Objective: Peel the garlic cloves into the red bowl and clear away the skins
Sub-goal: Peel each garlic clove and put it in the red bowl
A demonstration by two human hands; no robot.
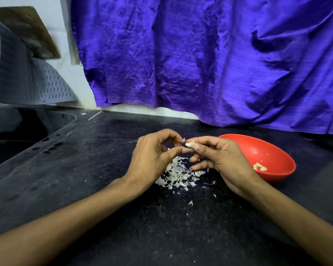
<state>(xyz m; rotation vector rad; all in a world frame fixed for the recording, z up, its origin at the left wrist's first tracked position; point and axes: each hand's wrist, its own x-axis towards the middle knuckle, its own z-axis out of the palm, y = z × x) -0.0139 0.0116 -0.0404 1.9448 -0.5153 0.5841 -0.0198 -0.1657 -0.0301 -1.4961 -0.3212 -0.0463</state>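
Observation:
My right hand (219, 156) pinches a pale garlic clove (189, 144) between thumb and fingertips above the counter. My left hand (152, 156) faces it, its thumb and forefinger nipping a small white flake of skin (184, 140) at the clove's tip. Below the hands lies a heap of white garlic skins (176, 174) with an unpeeled clove (197, 174) at its right edge. The red bowl (273, 150) sits to the right, just behind my right hand, holding a few peeled cloves (259, 167).
The black stone counter (104, 169) is speckled with skin flakes. A sink (17, 135) lies at the left, with a grey ribbed mat (31, 81) hanging above it. A purple cloth (200, 54) drapes down the back wall to the counter.

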